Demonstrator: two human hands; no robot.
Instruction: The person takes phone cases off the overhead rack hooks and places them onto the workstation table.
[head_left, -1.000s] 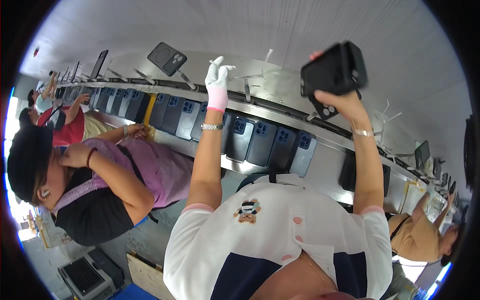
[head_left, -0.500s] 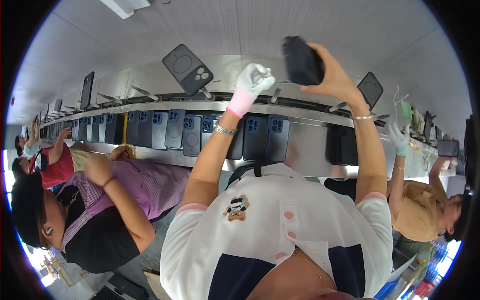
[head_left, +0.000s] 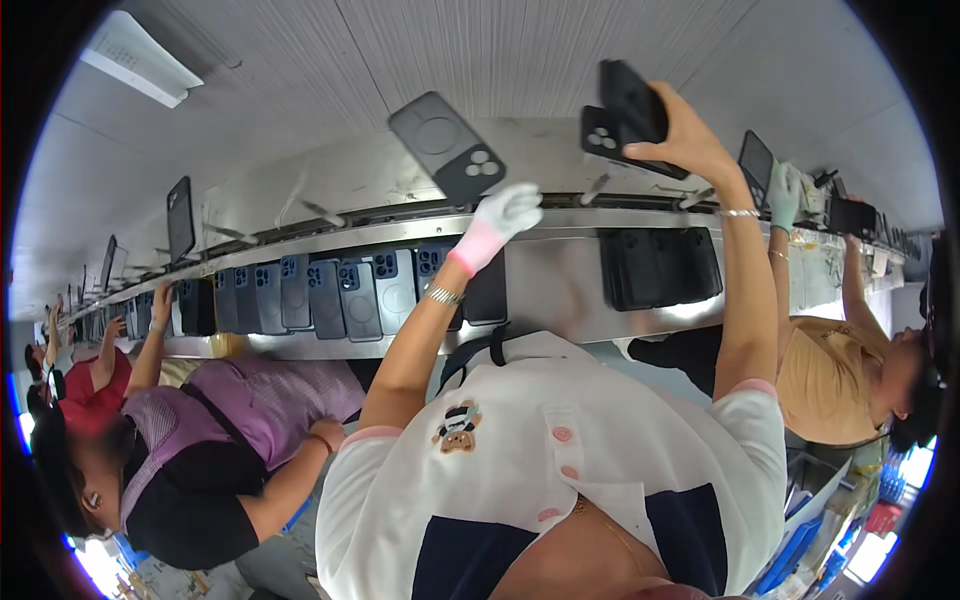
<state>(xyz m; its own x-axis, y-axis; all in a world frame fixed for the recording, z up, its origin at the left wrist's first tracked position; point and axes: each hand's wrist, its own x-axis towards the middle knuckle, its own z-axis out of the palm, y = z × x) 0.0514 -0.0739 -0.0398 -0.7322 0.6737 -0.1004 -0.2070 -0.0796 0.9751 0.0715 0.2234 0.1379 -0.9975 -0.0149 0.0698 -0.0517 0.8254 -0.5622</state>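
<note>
My left hand (head_left: 508, 215), in a white glove with a pink cuff, has its fingers mostly extended and holds nothing. It is just below the camera-cutout end of a grey-and-black phone case (head_left: 440, 140) that stands tilted on the line; whether they touch I cannot tell. Raised at the right, my bare right hand (head_left: 685, 130) grips dark phone cases (head_left: 630, 95), thumb in front and fingers behind; their number is unclear. Behind these, another case (head_left: 600, 130) with round camera holes is partly covered, and what supports it is hidden.
A rail (head_left: 400, 230) with metal holder pegs (head_left: 593, 190) runs across. Nearer me lie a row of blue-grey phone cases (head_left: 325, 300) and a group of black cases (head_left: 660, 268). Co-workers sit at the left (head_left: 215, 450) and right (head_left: 835, 370).
The rail's pegs and tilted case have shifted right, while the near row has shifted left in view. My left fingers have uncurled. A second case now shows behind those in my right hand.
</note>
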